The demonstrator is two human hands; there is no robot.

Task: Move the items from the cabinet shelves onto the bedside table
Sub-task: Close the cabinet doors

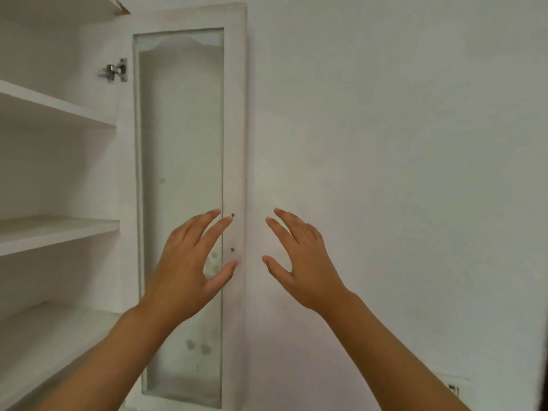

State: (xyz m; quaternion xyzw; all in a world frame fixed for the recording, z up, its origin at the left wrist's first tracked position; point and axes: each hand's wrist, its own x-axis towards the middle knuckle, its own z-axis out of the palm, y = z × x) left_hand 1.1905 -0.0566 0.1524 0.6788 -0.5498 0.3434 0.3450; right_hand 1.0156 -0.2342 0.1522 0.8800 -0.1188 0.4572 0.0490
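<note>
A white cabinet stands open on the left, with three bare shelves: an upper shelf, a middle shelf and a lower shelf. No items show on the visible parts of them. Its glass-panelled door is swung wide open against the wall. My left hand is raised in front of the door's free edge, fingers spread, holding nothing. My right hand is up just right of the door, before the wall, fingers apart and empty. The bedside table is out of view.
A metal hinge sits at the door's top left. Two small screw holes mark the door frame between my hands. A plain white wall fills the right side, with a wall socket at the bottom right.
</note>
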